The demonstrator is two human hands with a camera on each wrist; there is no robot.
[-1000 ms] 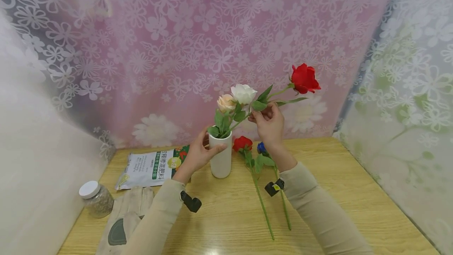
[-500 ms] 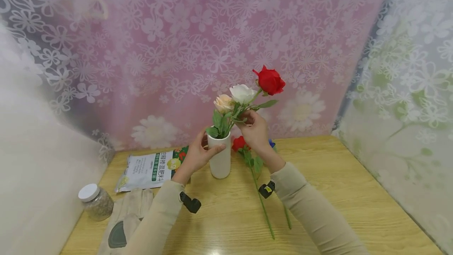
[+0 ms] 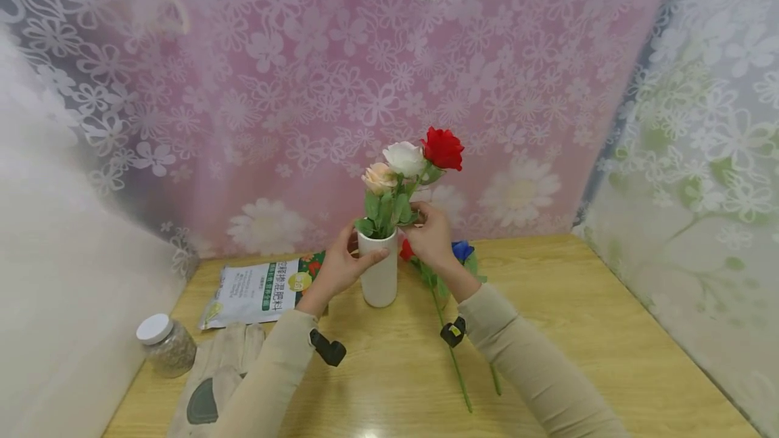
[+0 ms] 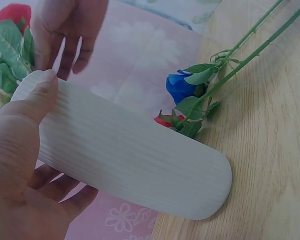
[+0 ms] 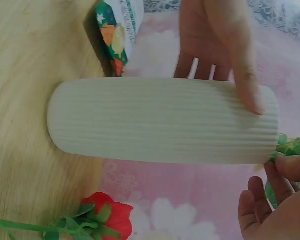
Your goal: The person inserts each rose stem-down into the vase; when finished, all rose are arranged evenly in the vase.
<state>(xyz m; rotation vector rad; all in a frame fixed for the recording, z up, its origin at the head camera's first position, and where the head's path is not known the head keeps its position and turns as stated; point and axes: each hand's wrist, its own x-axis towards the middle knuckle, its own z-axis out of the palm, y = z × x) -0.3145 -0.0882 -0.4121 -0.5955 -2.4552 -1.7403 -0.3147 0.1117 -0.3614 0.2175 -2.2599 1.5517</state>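
Observation:
A white ribbed vase (image 3: pixel 379 276) stands upright on the table, with a peach rose (image 3: pixel 379 178), a white rose (image 3: pixel 404 159) and a red rose (image 3: pixel 443 149) rising above its mouth. My left hand (image 3: pixel 344 263) grips the vase near its top, the thumb lying across the front, as the left wrist view also shows. Right at the rim, my right hand (image 3: pixel 431 235) pinches the red rose's stem among the green leaves (image 5: pixel 290 146). Inside the vase, the stems are hidden. Below my right hand lie a second red rose (image 5: pixel 110 216) and a blue rose (image 4: pixel 182 87).
Left of the vase lies a fertilizer bag (image 3: pixel 252 293). In front of it are pale work gloves (image 3: pixel 213 374) beside a clear jar (image 3: pixel 167 347) with a white lid. A pink floral curtain (image 3: pixel 292 86) hangs behind the wooden table (image 3: pixel 389 384).
My right hand has brought the red rose left and down toward the vase, and its bloom now stands close beside the white rose. My left hand stays on the vase.

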